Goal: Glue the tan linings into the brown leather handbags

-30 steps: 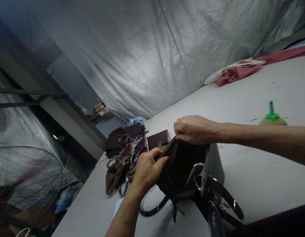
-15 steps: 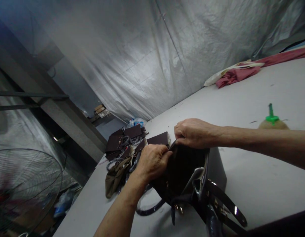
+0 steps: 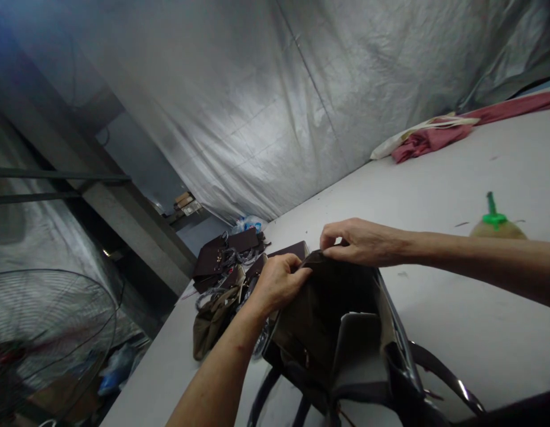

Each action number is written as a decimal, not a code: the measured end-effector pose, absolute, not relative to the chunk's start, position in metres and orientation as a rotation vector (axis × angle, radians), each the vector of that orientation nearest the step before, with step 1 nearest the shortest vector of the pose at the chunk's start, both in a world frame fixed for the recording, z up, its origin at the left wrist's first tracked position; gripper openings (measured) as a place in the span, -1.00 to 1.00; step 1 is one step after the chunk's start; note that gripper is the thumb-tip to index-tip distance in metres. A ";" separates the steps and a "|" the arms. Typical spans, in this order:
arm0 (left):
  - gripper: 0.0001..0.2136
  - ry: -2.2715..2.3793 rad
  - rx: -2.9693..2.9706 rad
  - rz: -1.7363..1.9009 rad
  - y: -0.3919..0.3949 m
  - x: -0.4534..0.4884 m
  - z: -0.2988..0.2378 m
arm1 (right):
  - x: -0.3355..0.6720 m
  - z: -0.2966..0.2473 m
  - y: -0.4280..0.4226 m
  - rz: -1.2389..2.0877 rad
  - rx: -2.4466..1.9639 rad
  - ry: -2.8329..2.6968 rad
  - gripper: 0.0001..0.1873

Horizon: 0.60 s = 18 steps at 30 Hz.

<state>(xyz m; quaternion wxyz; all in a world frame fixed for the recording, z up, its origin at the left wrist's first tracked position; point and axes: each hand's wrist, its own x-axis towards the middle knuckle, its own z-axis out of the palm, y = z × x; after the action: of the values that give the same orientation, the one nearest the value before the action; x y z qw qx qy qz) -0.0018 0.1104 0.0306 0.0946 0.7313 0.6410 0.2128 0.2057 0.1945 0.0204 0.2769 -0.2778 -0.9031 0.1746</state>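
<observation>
A dark brown handbag (image 3: 332, 332) stands open on the white table (image 3: 435, 196), mouth toward me, its glossy handles (image 3: 439, 379) hanging at the near side. My left hand (image 3: 279, 281) is closed on the far left edge of the bag's rim. My right hand (image 3: 361, 242) pinches the far rim beside it, forearm reaching in from the right. A pale lining panel (image 3: 357, 344) shows inside the bag.
A pile of several brown and tan handbags (image 3: 230, 267) lies at the table's far left end. A bottle with a green cap (image 3: 495, 222) pokes up behind my right forearm. Red and white cloth (image 3: 428, 137) lies at the back. A floor fan (image 3: 43, 338) stands at lower left; silver sheeting hangs behind.
Both hands have shifted along the bag's far rim and now pinch it closer together. The bag has been drawn nearer and tipped, so its inside shows more.
</observation>
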 end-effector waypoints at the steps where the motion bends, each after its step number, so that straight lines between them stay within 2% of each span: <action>1: -0.77 1.905 2.164 0.640 0.110 -0.003 0.030 | 0.206 0.021 0.194 0.469 -0.727 -2.445 -0.82; 6: -0.82 1.848 2.143 0.691 0.114 -0.007 0.026 | 0.201 0.025 0.197 0.372 -0.602 -2.576 -0.74; 10: -0.77 1.721 2.122 0.730 0.115 -0.009 0.023 | 0.195 0.027 0.199 0.323 -0.622 -2.587 -0.88; 18: -0.79 1.679 2.137 0.705 0.110 -0.006 0.028 | 0.189 0.033 0.195 0.202 -0.861 -2.564 -0.84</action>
<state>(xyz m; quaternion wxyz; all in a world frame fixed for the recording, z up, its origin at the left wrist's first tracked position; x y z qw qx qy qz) -0.0056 0.1104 0.0276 0.1663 0.7505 0.5897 0.2477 0.1886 0.1949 0.0334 0.2131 -0.3102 -0.9236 0.0728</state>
